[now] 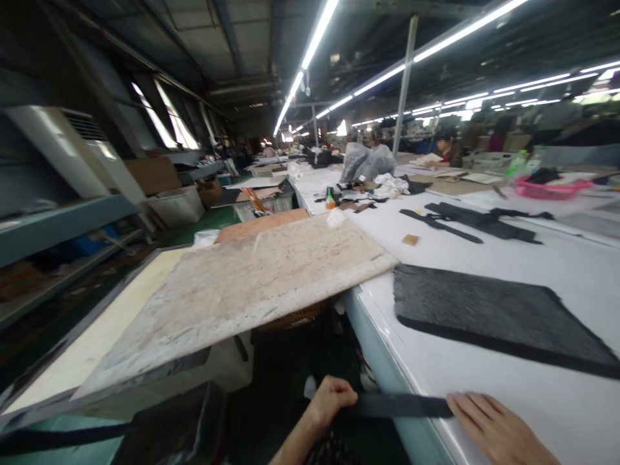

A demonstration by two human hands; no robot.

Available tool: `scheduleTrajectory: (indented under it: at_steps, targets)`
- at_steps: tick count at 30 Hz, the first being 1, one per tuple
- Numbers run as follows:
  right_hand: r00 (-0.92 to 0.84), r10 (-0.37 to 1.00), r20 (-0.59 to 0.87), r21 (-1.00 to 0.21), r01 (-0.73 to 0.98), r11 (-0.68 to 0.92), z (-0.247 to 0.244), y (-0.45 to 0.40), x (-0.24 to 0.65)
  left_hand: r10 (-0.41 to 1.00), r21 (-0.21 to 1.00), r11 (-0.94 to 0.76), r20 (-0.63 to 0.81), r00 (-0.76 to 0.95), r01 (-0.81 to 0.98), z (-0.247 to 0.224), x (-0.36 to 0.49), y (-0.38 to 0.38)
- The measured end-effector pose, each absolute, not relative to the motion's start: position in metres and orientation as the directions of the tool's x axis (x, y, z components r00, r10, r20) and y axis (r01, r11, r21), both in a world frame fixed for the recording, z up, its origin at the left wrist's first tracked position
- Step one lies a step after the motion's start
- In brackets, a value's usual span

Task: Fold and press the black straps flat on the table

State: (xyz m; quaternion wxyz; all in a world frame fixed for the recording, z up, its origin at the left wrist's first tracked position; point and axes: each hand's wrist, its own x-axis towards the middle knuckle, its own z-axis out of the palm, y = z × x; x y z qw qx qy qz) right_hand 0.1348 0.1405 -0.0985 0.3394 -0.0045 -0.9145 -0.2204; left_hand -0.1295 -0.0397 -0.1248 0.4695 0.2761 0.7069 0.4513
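A black strip [402, 405] stretches between my two hands across the rounded edge of the white table. My left hand [330, 402] is closed around the strip's left end, beyond the table's edge. Over the tabletop, my right hand [496, 426] pinches the other end, its fingers long and close together and its thumb hidden. Farther up the table lies a black fuzzy sheet [489, 313] with a thick front edge.
A large worn board [252, 278] juts out at the left, its corner on the white table [372, 232]. More black strips [475, 219], a small tan block [409, 239], a glue bottle [330, 199] and a pink basket [552, 187] stand farther back. Another person [443, 155] sits beyond.
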Motion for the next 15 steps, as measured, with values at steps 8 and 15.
scheduleTrajectory:
  at_steps: [8,15]
  targets:
    - [-0.923,0.201,0.328,0.312,0.307,0.899,-0.072,0.119,0.134,0.857,0.887,0.460,-0.429,-0.286,0.048,-0.110,-0.144,-0.037]
    - [-0.883,0.300,0.362,0.120,0.363,0.924,-0.069,0.124,0.141,0.855,0.903,0.430,-0.415,-0.311,-0.023,-0.093,-0.138,-0.049]
